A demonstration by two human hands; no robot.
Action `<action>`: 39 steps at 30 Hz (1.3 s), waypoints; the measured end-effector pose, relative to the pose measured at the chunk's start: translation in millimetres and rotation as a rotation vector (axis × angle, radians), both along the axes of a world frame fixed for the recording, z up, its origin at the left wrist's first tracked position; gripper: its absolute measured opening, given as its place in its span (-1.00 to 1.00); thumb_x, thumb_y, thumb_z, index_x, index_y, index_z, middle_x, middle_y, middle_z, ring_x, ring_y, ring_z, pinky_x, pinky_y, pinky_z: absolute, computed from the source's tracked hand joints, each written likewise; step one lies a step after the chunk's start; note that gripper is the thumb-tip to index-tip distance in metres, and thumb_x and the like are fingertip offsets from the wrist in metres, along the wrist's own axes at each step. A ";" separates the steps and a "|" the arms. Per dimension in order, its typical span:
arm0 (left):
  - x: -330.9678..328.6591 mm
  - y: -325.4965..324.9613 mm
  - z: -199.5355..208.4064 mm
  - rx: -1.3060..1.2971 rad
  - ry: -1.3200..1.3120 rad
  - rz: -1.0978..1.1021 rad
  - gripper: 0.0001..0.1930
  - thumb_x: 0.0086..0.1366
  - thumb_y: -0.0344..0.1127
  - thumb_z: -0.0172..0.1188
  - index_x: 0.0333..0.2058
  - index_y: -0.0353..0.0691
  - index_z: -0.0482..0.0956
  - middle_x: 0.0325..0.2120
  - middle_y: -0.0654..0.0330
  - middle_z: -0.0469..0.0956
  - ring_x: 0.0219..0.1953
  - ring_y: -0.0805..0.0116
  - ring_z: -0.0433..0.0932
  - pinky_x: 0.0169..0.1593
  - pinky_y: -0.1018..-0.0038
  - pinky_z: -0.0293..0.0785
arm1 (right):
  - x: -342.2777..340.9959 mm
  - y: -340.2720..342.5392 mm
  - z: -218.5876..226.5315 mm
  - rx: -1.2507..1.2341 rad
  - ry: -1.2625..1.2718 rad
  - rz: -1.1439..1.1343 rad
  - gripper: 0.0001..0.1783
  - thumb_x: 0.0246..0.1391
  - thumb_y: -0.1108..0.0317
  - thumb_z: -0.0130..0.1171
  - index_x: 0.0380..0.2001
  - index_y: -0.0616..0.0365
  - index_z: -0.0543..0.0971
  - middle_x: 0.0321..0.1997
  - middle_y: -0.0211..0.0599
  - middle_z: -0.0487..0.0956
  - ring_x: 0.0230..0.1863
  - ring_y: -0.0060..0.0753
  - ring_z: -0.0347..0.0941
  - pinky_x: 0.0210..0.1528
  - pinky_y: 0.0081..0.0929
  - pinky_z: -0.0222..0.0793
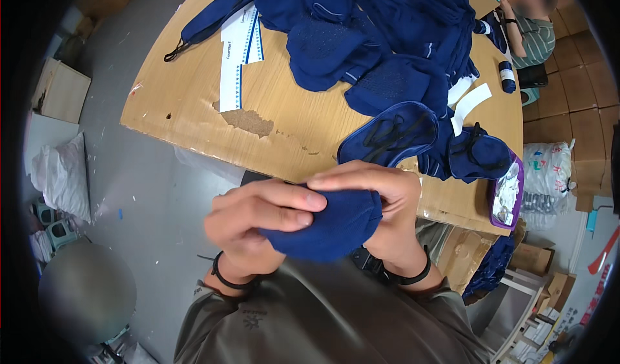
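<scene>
Close to my body, beyond the table's near edge, I hold a folded navy-blue fabric piece (pixel 329 225) in both hands. My left hand (pixel 255 212) grips it from the left, its fingers laid over the top. My right hand (pixel 387 193) wraps the right side, with the thumb near the upper edge. What lies inside the fold is hidden. Just past my right hand, on the table, rests an oval navy fabric piece (pixel 413 126) with dark cords in it. A similar navy piece (pixel 481 154) with a dark cord sits to its right.
A large heap of navy fabric pieces (pixel 413 15) covers the far table (pixel 174 99). White paper strips (pixel 230 73) lie left of it. A purple basket (pixel 496 202) stands at the right edge. Another person (pixel 535 38) is at far right; a blurred round shape (pixel 87 293) is at lower left.
</scene>
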State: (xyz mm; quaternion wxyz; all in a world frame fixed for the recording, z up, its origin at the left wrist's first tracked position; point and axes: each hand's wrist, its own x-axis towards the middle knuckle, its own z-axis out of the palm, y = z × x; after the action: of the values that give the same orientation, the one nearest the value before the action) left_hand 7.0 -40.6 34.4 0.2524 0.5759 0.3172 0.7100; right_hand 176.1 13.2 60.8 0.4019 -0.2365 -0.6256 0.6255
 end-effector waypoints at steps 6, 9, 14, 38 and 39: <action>12.5 -7.6 -6.5 -0.384 -0.492 -0.197 -0.90 0.17 -0.68 0.27 -0.40 -0.38 0.54 -0.28 -0.09 0.64 -0.57 0.49 0.58 -0.59 0.66 0.44 | -0.9 -11.7 -14.2 0.063 0.016 -0.188 -0.59 -0.11 0.59 0.44 -0.10 0.31 0.67 -0.10 -0.09 0.67 -0.13 -0.35 0.65 -0.11 -0.52 0.57; 9.5 -3.0 -14.4 -0.369 -0.603 -0.297 -0.91 0.23 -0.67 0.19 -0.36 -0.37 0.51 -0.25 -0.10 0.62 -0.62 0.57 0.48 -0.69 0.71 0.27 | -1.0 -7.4 -3.6 0.482 -0.213 -0.260 -0.54 -0.22 0.57 0.48 -0.12 0.28 0.68 -0.12 -0.16 0.63 -0.20 -0.33 0.64 -0.21 -0.54 0.56; 9.7 2.9 -14.6 -0.432 -0.820 -0.437 -0.92 0.26 -0.65 0.17 -0.34 -0.37 0.48 -0.25 -0.10 0.61 -0.61 0.59 0.46 -0.74 0.72 0.18 | 5.8 -0.5 -10.7 0.803 -0.369 -0.331 -0.51 -0.33 0.56 0.50 -0.17 0.27 0.70 -0.21 -0.22 0.65 -0.34 -0.40 0.65 -0.40 -0.59 0.53; -3.0 6.7 -21.7 -0.128 0.059 -0.109 -0.75 0.03 -0.55 0.46 -0.27 -0.42 0.68 -0.24 -0.09 0.66 -0.22 0.21 0.70 -0.17 0.47 0.59 | 8.6 2.3 -28.0 0.365 -0.029 -0.223 -0.62 -0.19 0.65 0.43 -0.19 0.29 0.71 -0.23 -0.09 0.69 -0.26 -0.32 0.67 -0.26 -0.52 0.56; 0.5 2.2 -21.3 -0.212 -0.013 -0.106 -0.77 0.05 -0.57 0.43 -0.27 -0.42 0.67 -0.23 -0.09 0.64 -0.23 0.22 0.69 -0.19 0.48 0.61 | 8.8 2.3 -28.8 0.363 -0.038 -0.232 -0.62 -0.18 0.64 0.42 -0.18 0.27 0.71 -0.19 -0.08 0.68 -0.22 -0.30 0.67 -0.23 -0.50 0.58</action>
State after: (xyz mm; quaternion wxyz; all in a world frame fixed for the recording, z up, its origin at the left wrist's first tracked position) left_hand 7.5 -38.5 13.1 0.3512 0.5574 0.3578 0.6618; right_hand 184.8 15.5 32.0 0.4953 -0.2426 -0.7040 0.4475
